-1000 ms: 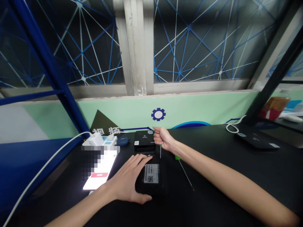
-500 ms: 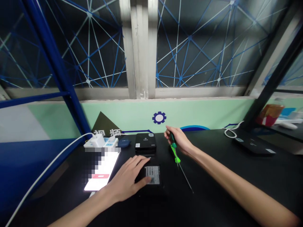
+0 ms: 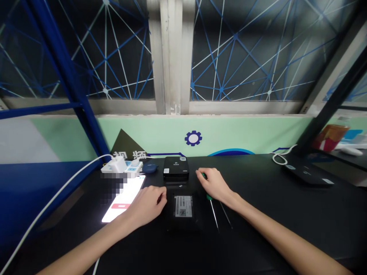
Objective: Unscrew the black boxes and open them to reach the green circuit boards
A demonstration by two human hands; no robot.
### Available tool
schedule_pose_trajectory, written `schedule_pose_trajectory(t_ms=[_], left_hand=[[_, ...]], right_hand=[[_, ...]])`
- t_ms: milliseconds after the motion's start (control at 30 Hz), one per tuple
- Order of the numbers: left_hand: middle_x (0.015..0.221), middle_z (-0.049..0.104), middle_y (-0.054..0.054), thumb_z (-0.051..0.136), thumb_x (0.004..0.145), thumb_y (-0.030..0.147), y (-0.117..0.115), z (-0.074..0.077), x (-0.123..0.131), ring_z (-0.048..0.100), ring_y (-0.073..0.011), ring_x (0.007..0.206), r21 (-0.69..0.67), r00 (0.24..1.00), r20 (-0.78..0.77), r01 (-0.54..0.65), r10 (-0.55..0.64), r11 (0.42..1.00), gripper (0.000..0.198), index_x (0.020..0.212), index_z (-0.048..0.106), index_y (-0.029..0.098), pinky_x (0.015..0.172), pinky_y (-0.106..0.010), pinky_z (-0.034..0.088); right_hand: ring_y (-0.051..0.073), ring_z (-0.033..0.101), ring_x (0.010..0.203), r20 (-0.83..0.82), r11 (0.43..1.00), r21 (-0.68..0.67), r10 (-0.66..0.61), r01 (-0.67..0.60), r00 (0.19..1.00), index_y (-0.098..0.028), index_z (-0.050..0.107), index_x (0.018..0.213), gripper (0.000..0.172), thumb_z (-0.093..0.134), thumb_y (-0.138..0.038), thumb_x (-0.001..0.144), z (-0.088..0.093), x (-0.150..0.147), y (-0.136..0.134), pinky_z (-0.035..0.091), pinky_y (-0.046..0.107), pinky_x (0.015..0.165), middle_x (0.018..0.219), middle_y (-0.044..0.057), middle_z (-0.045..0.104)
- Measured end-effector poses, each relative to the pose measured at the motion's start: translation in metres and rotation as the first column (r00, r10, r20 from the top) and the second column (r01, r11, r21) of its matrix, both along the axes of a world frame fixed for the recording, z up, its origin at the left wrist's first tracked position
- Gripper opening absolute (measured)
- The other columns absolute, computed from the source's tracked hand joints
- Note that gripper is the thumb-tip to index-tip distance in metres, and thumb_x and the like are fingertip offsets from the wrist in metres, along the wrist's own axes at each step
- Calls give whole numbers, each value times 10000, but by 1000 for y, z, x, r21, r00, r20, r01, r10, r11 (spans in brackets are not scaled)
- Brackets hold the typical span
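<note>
My right hand point(image 3: 214, 184) is low over the black table, closed around the handle of a dark green screwdriver point(image 3: 213, 214) whose metal shaft points toward me. Just right of it, the shaft of a second screwdriver point(image 3: 226, 215) shows, its handle hidden beneath the hand. Left of the tools lies a flat black box point(image 3: 170, 214), labelled face up, bearing a white printed label point(image 3: 183, 206). Beside that box, apart from the label, my left hand point(image 3: 150, 202) is curled with its fingertips tucked out of sight; whether anything is inside cannot be seen.
Behind the labelled box sits another black box point(image 3: 176, 167). A bright-screened phone point(image 3: 126, 198) lies left, near a white power strip point(image 3: 133, 167) and a small dark blue case point(image 3: 149, 168). Far right are a third black box point(image 3: 308, 175) and a white cable point(image 3: 279, 159).
My left hand has drawn back left off the labelled box and curled up. My right hand has lowered the dark green screwdriver to the table beside the other screwdriver.
</note>
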State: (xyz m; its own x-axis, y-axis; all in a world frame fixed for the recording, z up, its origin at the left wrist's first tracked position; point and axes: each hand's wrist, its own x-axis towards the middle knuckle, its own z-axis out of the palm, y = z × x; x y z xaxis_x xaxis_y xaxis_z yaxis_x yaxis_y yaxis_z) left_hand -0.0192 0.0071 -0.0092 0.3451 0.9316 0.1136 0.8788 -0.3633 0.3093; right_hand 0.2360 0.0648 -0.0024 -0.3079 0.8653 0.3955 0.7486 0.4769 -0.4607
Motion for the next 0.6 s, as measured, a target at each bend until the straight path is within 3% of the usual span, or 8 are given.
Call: schedule_pose_trajectory(t_ms=[133, 267, 600], left_hand=[[549, 471, 43, 423, 880, 224, 0, 2, -2, 435, -130, 499, -104, 996, 80, 53, -45, 993, 262, 619, 412, 204, 518, -262, 253], [530, 421, 49, 450, 865, 249, 0, 6, -4, 389, -124, 496, -163, 991, 110, 95, -78, 982, 299, 583, 362, 202, 520, -258, 254], [531, 465, 43, 458, 831, 217, 2, 10, -4, 436, -126, 513, -206, 985, 148, 123, -93, 971, 273, 560, 441, 193, 544, -246, 277]], right_hand=[[151, 516, 590, 109, 997, 70, -28, 21, 994, -201, 424, 622, 333, 426, -257, 950, -2, -2, -3, 262, 271, 579, 638, 9, 569], [144, 530, 606, 233, 992, 126, -21, -9, 972, -195, 444, 627, 330, 450, -258, 951, -7, -1, 0, 236, 276, 555, 669, 8, 591], [190, 584, 745, 423, 978, 152, 64, -140, 904, -193, 557, 685, 313, 471, -284, 973, -14, 1, 3, 294, 292, 597, 715, 35, 637]])
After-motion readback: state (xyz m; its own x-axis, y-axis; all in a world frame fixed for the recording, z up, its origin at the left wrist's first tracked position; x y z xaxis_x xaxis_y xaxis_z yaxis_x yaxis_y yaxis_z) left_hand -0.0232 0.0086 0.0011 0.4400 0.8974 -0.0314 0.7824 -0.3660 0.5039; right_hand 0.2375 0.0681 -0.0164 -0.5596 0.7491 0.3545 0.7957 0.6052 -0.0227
